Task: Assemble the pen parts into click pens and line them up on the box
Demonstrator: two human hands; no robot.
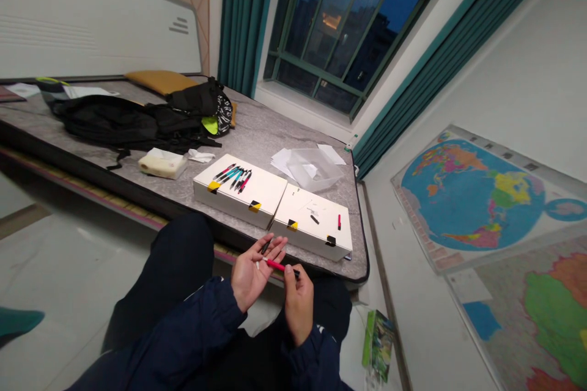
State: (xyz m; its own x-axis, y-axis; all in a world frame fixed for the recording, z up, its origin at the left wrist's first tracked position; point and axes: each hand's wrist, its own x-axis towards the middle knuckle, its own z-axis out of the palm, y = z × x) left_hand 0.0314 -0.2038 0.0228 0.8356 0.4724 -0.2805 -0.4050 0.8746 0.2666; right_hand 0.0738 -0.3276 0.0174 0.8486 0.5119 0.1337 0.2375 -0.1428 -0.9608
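My left hand (pixel 251 275) is palm up with its fingers spread, and small black and white pen parts (pixel 265 248) lie on it. Pinched in my right hand (pixel 299 302) is a red pen (pixel 276 265) with a black end, its other end over my left palm. Beyond my hands stand two white boxes side by side. Several red, teal and black pens (pixel 235 176) lie on the left box (pixel 270 191). On the right box (pixel 300 204) are a red pen barrel (pixel 339 222), a short black piece (pixel 314 219) and small thin parts.
Behind the boxes are a clear plastic bin (pixel 316 172) and white papers (pixel 280 162). A tissue pack (pixel 162 163) and a black backpack (pixel 114 119) lie on the grey mattress (pixel 257 128). A green printed box (pixel 378 342) stands on the floor at right.
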